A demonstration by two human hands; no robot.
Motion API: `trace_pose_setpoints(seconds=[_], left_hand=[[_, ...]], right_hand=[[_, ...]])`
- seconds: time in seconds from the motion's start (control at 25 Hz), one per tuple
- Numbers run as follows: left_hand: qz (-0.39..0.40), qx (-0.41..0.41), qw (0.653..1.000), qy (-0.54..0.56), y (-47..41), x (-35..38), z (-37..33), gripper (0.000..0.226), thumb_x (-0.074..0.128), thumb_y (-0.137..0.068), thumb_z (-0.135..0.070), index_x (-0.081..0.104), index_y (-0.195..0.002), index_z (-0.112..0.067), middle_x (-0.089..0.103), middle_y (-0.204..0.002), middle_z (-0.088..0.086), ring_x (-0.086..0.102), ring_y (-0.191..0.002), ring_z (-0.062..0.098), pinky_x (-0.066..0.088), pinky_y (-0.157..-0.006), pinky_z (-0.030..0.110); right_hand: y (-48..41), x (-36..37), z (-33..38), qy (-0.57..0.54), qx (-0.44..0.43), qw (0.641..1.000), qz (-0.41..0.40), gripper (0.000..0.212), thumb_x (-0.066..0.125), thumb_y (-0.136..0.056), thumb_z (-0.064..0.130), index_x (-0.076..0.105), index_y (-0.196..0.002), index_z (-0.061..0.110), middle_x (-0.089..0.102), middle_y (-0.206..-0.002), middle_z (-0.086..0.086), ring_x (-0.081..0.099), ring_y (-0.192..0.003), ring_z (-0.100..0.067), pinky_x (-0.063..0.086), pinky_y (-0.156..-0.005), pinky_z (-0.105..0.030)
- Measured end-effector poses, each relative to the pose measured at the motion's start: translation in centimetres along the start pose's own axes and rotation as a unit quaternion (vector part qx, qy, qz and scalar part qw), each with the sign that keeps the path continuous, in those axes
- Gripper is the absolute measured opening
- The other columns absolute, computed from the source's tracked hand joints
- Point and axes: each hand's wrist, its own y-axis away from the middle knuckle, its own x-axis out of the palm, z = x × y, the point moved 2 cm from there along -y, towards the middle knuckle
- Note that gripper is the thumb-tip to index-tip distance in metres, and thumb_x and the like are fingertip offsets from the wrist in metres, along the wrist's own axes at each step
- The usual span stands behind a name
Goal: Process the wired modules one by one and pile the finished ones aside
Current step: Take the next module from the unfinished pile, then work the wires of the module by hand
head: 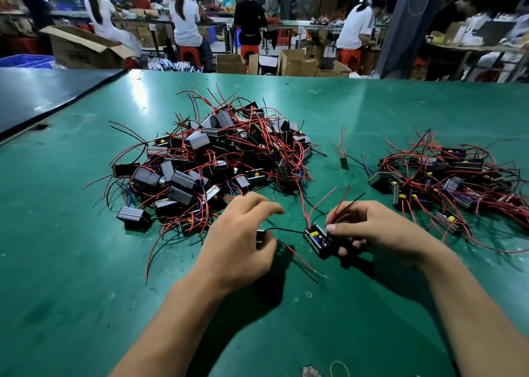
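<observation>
Pinching wires [337, 212], right hand [372, 228] holds a module [316, 240] (left hand [243, 233] grips second module [261, 238]).

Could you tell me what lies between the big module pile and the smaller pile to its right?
In the head view, one small loose part with red wires lies there on the green table.

1. The green surface [372, 113] spreads wide before me, scuffed and glossy under the lights.
2. A big heap of wired modules [217, 159] lies on it ahead, slightly to my left.
3. A smaller pile [446, 176] lies to my right, well apart from the heap.
4. Between them lies one small part [344, 163] with red wires.
5. By the near edge, a rubber band [340, 362] lies beside a pale scrap [310, 372].
</observation>
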Motion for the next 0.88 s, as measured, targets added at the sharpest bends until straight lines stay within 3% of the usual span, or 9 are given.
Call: trace_pose_setpoints(seconds=[0.08,0.2,0.4,0.6,0.68,0.88], left_hand=[[0.065,0.033,0.997,-0.009,0.0,0.7,0.0,0.039,0.06,-0.075,-0.022,0.07,-0.112,-0.021,0.066,-0.108,-0.01,0.05,-0.102,0.017,0.042,-0.093,0.031],[0.103,0.043,0.993,-0.034,0.0,1.1,0.2,0.026,0.064,-0.082,-0.031,0.075,-0.105,-0.028,0.071,-0.098,-0.015,0.052,-0.099,0.018,0.041,-0.085,0.036],[0.011,0.012,1.0,-0.006,0.0,0.8,0.5,0.016,0.064,-0.087,-0.03,0.078,-0.091,-0.023,0.073,-0.078,-0.007,0.058,-0.077,0.02,0.049,-0.067,0.032],[-0.019,-0.035,0.999,-0.022,0.0,0.9,0.8,0.011,0.068,-0.09,-0.027,0.077,-0.092,-0.02,0.073,-0.08,-0.007,0.054,-0.078,0.019,0.049,-0.069,0.034],[-0.016,-0.037,0.999,-0.014,-0.1,0.9,0.9,0.014,0.067,-0.091,-0.029,0.078,-0.096,-0.021,0.074,-0.084,-0.008,0.054,-0.081,0.018,0.048,-0.073,0.032],[0.001,-0.026,0.999,0.037,-0.1,1.0,0.7,0.027,0.072,-0.086,-0.022,0.073,-0.113,-0.018,0.073,-0.095,-0.002,0.063,-0.092,0.02,0.05,-0.084,0.034]], right_hand=[[0.2,-0.3,-0.1,-0.01,0.005,1.0,0.019,0.008,0.07,-0.088,0.001,0.063,-0.092,0.001,0.068,-0.07,-0.014,0.065,-0.055,-0.021,0.048,-0.045,-0.019],[0.4,-0.6,-0.2,0.056,-0.002,0.998,0.025,0.01,0.075,-0.084,0.005,0.066,-0.086,0.007,0.066,-0.07,-0.009,0.06,-0.056,-0.016,0.046,-0.049,-0.02],[-0.4,-0.5,0.0,0.113,-0.052,0.989,-0.084,0.013,0.077,-0.083,0.004,0.065,-0.084,0.009,0.063,-0.062,-0.003,0.054,-0.05,-0.012,0.041,-0.048,-0.023],[-1.0,1.4,-0.4,0.116,-0.055,0.971,-0.204,0.015,0.068,-0.079,-0.001,0.059,-0.083,0.011,0.067,-0.058,-0.009,0.064,-0.045,-0.023,0.047,-0.043,-0.025],[-1.0,2.1,-0.3,0.054,-0.047,0.979,-0.193,0.017,0.068,-0.082,-0.004,0.056,-0.085,0.007,0.066,-0.059,-0.015,0.064,-0.045,-0.026,0.05,-0.041,-0.029],[-0.3,3.0,0.2,-0.117,0.011,0.992,-0.039,0.024,0.071,-0.085,-0.005,0.05,-0.097,-0.001,0.069,-0.074,-0.027,0.069,-0.055,-0.027,0.056,-0.049,-0.03]])
